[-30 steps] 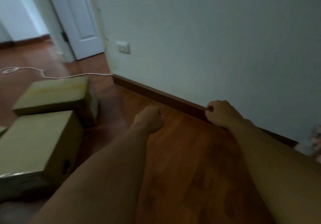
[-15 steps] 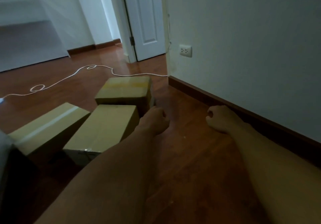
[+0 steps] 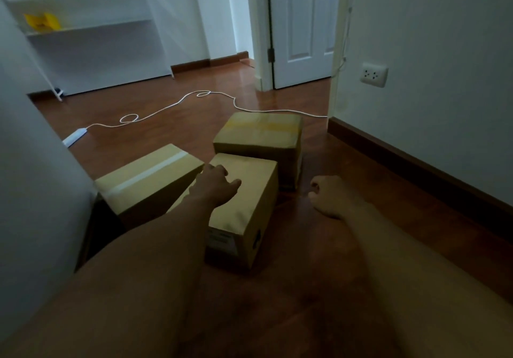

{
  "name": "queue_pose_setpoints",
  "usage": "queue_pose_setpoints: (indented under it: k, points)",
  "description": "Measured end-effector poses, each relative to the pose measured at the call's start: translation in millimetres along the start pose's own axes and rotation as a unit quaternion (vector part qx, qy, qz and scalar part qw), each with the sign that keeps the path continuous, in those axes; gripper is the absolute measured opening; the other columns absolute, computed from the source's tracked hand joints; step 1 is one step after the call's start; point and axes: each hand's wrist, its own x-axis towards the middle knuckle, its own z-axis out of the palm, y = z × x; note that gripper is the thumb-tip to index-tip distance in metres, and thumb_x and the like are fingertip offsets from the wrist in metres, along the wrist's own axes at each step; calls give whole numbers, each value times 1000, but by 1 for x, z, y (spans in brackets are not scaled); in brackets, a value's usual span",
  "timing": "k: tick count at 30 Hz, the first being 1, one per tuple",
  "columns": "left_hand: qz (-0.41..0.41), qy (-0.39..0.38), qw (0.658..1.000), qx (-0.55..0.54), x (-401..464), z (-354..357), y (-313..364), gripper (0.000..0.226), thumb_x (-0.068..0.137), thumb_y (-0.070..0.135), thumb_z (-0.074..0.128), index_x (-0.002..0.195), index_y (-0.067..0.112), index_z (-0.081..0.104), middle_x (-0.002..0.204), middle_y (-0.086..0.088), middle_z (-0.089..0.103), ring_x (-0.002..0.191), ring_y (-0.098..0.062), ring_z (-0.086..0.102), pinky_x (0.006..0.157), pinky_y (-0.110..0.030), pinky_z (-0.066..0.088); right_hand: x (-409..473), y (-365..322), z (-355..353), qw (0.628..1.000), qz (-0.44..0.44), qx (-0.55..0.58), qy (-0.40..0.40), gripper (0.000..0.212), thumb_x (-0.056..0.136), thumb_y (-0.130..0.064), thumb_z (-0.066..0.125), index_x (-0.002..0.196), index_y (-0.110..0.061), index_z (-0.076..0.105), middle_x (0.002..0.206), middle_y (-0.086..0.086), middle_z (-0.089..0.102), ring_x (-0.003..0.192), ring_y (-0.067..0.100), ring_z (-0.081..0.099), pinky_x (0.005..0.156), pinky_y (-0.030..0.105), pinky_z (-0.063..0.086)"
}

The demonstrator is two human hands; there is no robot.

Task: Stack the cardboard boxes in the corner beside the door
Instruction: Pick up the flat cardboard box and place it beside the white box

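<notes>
Left hand (image 3: 215, 185) has gone from a loose fist above the floor to fingers spread, resting on top of the nearest box (image 3: 244, 210); right hand (image 3: 330, 195) stays curled, holding nothing. Probably first pickup; all three boxes sit unstacked mid-floor, short of the door (image 3: 302, 24). Front label (image 3: 220, 241) unreadable.

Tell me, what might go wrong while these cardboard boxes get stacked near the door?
The white cable trails across the floor between the boxes and the door, so a foot could catch it. The left hand lies only on top of the nearest box, and the right hand is beside it; a one-handed lift might tip or drop it. The three boxes sit close together, so moving one may nudge its neighbours.
</notes>
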Motion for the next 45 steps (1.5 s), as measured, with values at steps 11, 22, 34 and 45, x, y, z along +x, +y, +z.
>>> queue_pose_setpoints:
  k: [11,22,34,45]
  points:
    - [-61,-83,993,57,-7,106,-42,130,61,91,53,156,16,3,165,-14,-5,148,-46,-13,111,-75,-4,24,-3,95,999,-25,-19,-36,46,93,-23,57,134,-4,55,130,23,58,121,37,55,98,37,45]
    - [124,-137,980,79,-34,97,-64,116,70,66,72,156,26,6,167,-3,-2,151,-31,-13,116,-66,-5,16,32,75,999,-19,-22,14,82,89,-30,66,154,-12,19,160,16,15,147,35,16,117,45,24]
    - [273,-248,919,139,-48,101,11,120,74,47,79,157,22,-4,166,4,-11,151,-26,-16,120,-60,-5,-18,99,36,958,-48,-217,-181,118,78,-66,68,157,-25,-11,166,10,-19,152,36,-15,121,51,-2]
    - [407,-302,826,246,-65,144,137,126,78,52,74,154,14,-20,163,-7,-26,148,-36,-21,118,-61,-2,-101,197,-4,958,41,-247,-139,119,75,-81,55,157,-27,-14,166,8,-16,152,36,-10,122,57,2]
